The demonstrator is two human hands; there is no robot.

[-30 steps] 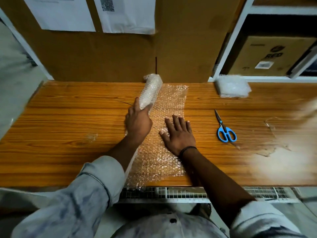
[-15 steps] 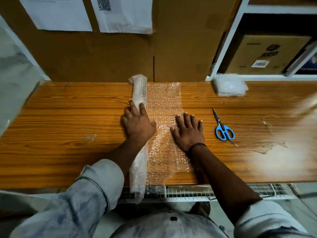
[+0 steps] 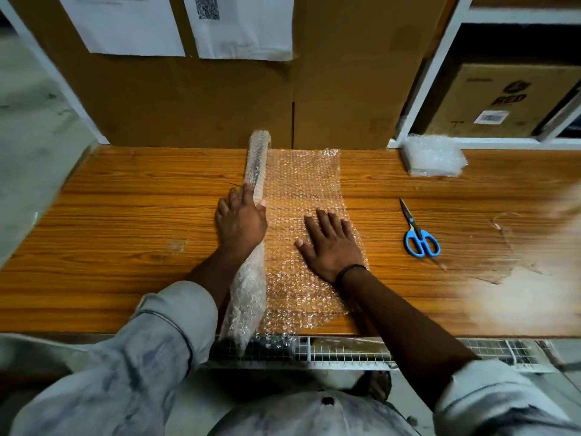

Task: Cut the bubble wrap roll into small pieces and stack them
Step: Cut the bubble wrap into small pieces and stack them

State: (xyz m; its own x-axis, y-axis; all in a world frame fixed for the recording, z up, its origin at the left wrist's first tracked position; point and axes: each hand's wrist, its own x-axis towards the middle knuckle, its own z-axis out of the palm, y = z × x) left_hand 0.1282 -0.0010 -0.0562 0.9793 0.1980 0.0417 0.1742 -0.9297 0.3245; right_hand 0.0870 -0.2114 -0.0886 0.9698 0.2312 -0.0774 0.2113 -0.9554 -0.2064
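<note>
Head view: bubble wrap roll [image 3: 256, 165] lying front-to-back on desk [image 3: 125, 215], sheet [image 3: 303, 190] unrolled rightward. Left hand [image 3: 240, 221] flat on roll, fingers straight; right hand [image 3: 331, 247] flat, pressing sheet. Probably measuring out a piece; next, likely reaching right for scissors [image 3: 419, 237].

Facing you, two white papers [image 3: 245, 26] hang on a brown cardboard panel [image 3: 188, 99]. To your right, a labelled cardboard box [image 3: 503, 99] sits in the white shelf [image 3: 435, 70].

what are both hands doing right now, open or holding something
Left hand: open, pressing on the bubble wrap roll.
Right hand: open, flat on the unrolled bubble wrap sheet.
</note>
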